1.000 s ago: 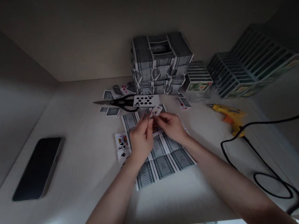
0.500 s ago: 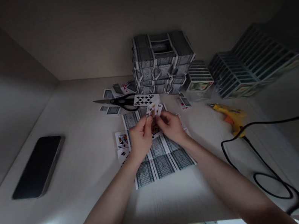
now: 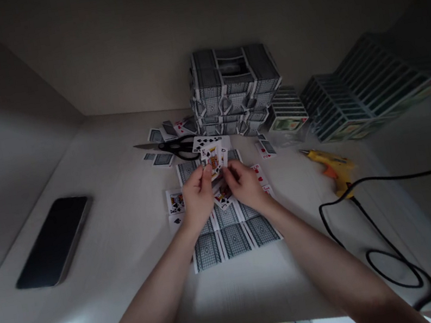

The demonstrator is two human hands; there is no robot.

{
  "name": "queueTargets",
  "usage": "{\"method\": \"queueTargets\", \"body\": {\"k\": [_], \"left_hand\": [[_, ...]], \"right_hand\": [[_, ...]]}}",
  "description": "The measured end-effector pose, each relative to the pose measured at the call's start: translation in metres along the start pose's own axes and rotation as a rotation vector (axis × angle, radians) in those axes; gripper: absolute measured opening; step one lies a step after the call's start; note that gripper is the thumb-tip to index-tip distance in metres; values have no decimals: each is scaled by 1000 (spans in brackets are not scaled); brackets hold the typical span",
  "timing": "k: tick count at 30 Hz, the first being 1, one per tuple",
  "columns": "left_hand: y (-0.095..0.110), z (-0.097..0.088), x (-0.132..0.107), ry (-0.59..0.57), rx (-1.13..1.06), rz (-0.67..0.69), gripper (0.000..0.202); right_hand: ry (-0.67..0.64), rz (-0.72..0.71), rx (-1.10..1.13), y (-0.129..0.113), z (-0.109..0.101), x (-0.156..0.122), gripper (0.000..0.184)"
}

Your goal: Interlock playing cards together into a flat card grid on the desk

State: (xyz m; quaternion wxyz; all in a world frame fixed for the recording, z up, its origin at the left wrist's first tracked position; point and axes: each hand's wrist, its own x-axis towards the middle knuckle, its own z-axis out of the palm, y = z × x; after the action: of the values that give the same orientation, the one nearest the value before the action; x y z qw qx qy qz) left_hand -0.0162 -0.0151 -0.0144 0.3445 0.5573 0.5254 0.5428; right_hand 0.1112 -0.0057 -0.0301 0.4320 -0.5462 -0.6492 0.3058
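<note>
My left hand (image 3: 199, 194) pinches a king playing card (image 3: 212, 161) by its lower edge, face toward me. Behind it and to its right a queen card (image 3: 224, 155) shows its corner, and my right hand (image 3: 244, 183) is closed on that side. Below the fingers a jack card (image 3: 223, 196) lies tilted over a panel of face-down playing cards (image 3: 234, 240). At the panel's left side a king of spades (image 3: 175, 201) sticks out, and at its right a five of hearts (image 3: 259, 174). A ten of spades (image 3: 204, 142) lies just beyond my hands.
Black-handled scissors (image 3: 174, 147) and cut card pieces lie behind on the left. A box built of cards (image 3: 237, 91) stands at the back, with striped card structures (image 3: 338, 105) to its right. A yellow glue gun (image 3: 334, 166) with a looping black cable lies right; a phone (image 3: 53, 241) lies left.
The cards between my hands have been spread, so a king now shows in front of the queen. My left hand has shifted slightly left, and the jack beneath is more exposed.
</note>
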Motion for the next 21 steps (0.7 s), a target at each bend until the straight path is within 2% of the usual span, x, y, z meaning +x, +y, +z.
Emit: {"method": "queueTargets", "body": {"k": [3,5,10,15,21], "left_hand": [[-4,-2,6,36,-131,-86,34],[-7,-1,8,23,-236,-143,31],[-7,1,6,-79,-370,-241,33],[-1,1,3,-127,-403,-308,33],[0,0,3,-123,-306,-262,36]], "right_hand": [[-100,105,306,-3,-3,1,28],[-118,165,461,-5,-5,2,36],[-128,278,658,-3,-11,6,42],[-130,287,693,2,-13,8,40],[-57,229,497,-6,-14,7,41]]}}
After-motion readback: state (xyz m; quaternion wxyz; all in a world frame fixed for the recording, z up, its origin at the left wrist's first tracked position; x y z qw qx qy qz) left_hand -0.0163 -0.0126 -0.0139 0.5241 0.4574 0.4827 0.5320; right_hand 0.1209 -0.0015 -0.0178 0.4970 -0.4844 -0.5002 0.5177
